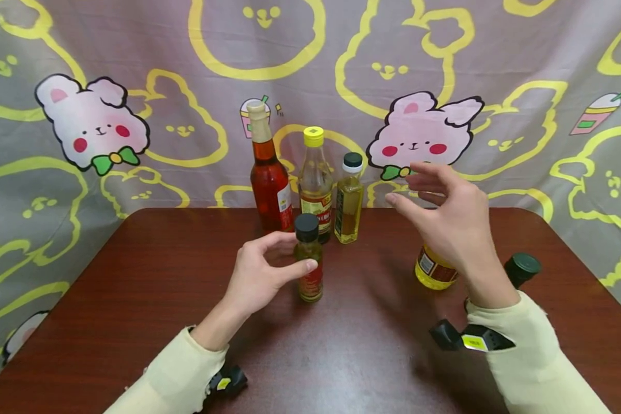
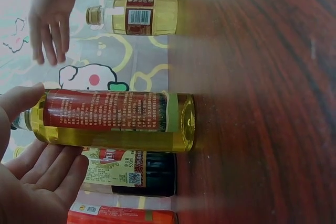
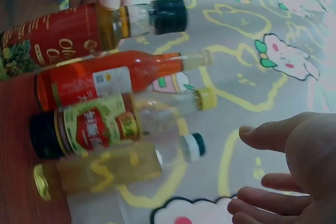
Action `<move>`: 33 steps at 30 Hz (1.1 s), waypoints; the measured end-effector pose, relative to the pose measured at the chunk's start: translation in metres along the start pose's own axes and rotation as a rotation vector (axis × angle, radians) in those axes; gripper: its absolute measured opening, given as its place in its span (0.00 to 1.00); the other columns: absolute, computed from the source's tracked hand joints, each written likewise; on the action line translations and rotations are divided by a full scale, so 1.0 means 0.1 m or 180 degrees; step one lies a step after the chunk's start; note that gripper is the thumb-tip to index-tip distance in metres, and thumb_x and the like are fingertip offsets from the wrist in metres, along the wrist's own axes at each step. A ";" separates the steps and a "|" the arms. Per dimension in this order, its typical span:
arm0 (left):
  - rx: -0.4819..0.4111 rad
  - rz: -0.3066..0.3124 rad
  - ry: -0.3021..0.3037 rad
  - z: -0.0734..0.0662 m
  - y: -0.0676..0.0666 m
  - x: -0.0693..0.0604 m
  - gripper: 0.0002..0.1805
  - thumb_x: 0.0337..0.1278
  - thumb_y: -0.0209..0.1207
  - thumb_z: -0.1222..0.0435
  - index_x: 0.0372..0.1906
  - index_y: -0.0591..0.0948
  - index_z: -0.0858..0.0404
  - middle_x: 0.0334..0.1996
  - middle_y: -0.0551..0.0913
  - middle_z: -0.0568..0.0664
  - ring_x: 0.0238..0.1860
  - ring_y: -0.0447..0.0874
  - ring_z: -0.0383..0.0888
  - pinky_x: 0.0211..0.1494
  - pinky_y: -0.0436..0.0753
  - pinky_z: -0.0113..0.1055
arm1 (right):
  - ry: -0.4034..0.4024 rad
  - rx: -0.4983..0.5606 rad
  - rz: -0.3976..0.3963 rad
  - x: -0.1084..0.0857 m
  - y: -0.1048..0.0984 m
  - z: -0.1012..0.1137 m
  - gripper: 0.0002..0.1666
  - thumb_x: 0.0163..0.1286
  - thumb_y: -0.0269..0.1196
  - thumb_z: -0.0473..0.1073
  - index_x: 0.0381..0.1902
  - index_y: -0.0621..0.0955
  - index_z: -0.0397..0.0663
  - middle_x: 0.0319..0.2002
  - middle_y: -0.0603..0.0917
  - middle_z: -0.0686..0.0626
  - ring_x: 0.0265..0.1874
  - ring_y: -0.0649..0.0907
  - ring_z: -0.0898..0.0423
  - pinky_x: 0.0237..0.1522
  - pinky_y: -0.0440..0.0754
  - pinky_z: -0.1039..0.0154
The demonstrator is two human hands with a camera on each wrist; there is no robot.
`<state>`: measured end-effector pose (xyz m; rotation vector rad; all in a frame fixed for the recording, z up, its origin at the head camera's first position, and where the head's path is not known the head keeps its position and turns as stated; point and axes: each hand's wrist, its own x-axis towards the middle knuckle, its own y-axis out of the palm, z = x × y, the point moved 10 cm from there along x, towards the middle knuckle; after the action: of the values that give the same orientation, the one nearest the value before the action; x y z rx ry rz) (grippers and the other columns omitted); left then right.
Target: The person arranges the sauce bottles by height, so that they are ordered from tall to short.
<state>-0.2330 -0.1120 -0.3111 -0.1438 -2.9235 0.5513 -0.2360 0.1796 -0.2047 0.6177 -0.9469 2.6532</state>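
Observation:
My left hand (image 1: 253, 273) pinches a small olive oil bottle (image 1: 311, 282) between thumb and fingers, near its upper half. The bottle stands upright, with a black cap and a red label (image 2: 105, 109); I cannot tell whether its base touches the table. My right hand (image 1: 452, 218) is in the air with nothing in it, fingers spread apart from the thumb. Below and partly hidden by it is a bottle of yellow oil (image 1: 434, 273). Behind the left hand's bottle stand a red-liquid bottle (image 1: 270, 190), a yellow-capped bottle (image 1: 315, 204) and a square oil bottle (image 1: 349, 213).
A dark-green-capped bottle (image 1: 522, 265) is mostly hidden behind the right forearm. All the bottles are on a dark red-brown wooden table (image 1: 186, 253). A patterned cloth (image 1: 176, 46) hangs behind the table's far edge.

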 end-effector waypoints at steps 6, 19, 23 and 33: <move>0.0001 0.0027 0.0016 0.01 0.01 0.01 0.25 0.55 0.79 0.58 0.59 0.87 0.53 0.54 0.91 0.48 0.56 0.90 0.47 0.65 0.87 0.50 | -0.0058 0.0138 -0.0274 -0.18 -0.43 -0.27 0.35 0.63 0.80 0.45 0.67 0.82 0.53 0.51 0.90 0.56 0.46 0.88 0.71 0.50 0.79 0.86; 0.0001 0.0031 -0.0053 0.02 0.01 0.02 0.27 0.55 0.79 0.58 0.60 0.86 0.55 0.55 0.90 0.50 0.56 0.90 0.48 0.65 0.87 0.50 | -0.0016 0.1929 0.0383 -0.42 -0.80 -1.05 0.34 0.65 0.66 0.17 0.68 0.77 0.33 0.56 0.91 0.51 0.52 0.91 0.64 0.49 0.88 0.73; -0.0025 0.0029 -0.0040 0.02 0.02 0.02 0.26 0.55 0.79 0.58 0.60 0.86 0.55 0.55 0.91 0.50 0.56 0.90 0.48 0.65 0.87 0.49 | -0.0115 0.1656 0.0810 -0.47 -0.80 -1.24 0.34 0.67 0.63 0.16 0.70 0.74 0.29 0.61 0.89 0.48 0.57 0.89 0.61 0.51 0.88 0.72; -0.0064 0.0025 -0.0021 0.03 0.01 0.01 0.26 0.55 0.79 0.59 0.59 0.86 0.55 0.54 0.91 0.50 0.56 0.90 0.47 0.65 0.87 0.48 | -0.0558 0.1506 0.1562 -0.56 -0.76 -1.50 0.33 0.62 0.59 0.10 0.66 0.73 0.19 0.59 0.88 0.42 0.61 0.87 0.57 0.57 0.84 0.75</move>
<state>-0.2346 -0.1125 -0.3143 -0.1565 -2.9368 0.5248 -0.2039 0.3290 -0.2947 0.8140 -0.5551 3.3534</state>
